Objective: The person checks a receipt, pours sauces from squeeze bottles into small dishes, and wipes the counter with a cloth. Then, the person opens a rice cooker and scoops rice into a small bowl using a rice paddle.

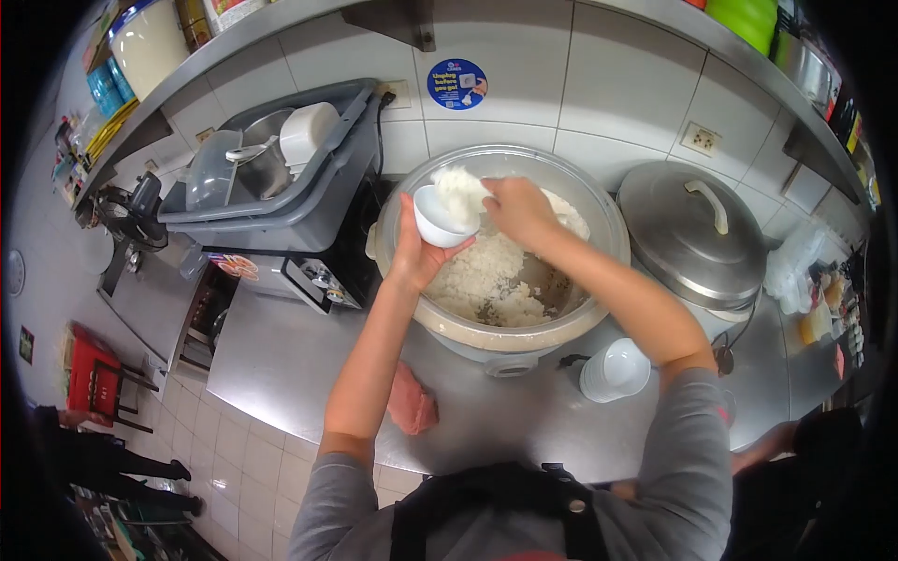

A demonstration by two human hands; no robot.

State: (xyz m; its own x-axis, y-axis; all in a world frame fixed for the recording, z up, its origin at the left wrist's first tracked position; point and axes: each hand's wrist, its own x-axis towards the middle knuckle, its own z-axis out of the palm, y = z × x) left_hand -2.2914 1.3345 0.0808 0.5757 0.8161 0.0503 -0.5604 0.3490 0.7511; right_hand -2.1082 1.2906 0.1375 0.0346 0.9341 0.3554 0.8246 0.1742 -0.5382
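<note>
My left hand holds a small white bowl, tilted, over the left side of a large rice cooker pot. Fingers closed, my right hand grips a rice scoop whose shape is mostly hidden by the hand and by rice. A clump of white rice sits at the bowl's opening, in front of the right fingers. Below both hands, cooked rice fills part of the open pot, and bare metal shows at its right side.
A stack of white bowls and a folded pink cloth lie on the steel counter. At right stands a lidded cooker; at left, a grey tub of dishes sits on a microwave. A shelf overhangs. Other people stand at both sides.
</note>
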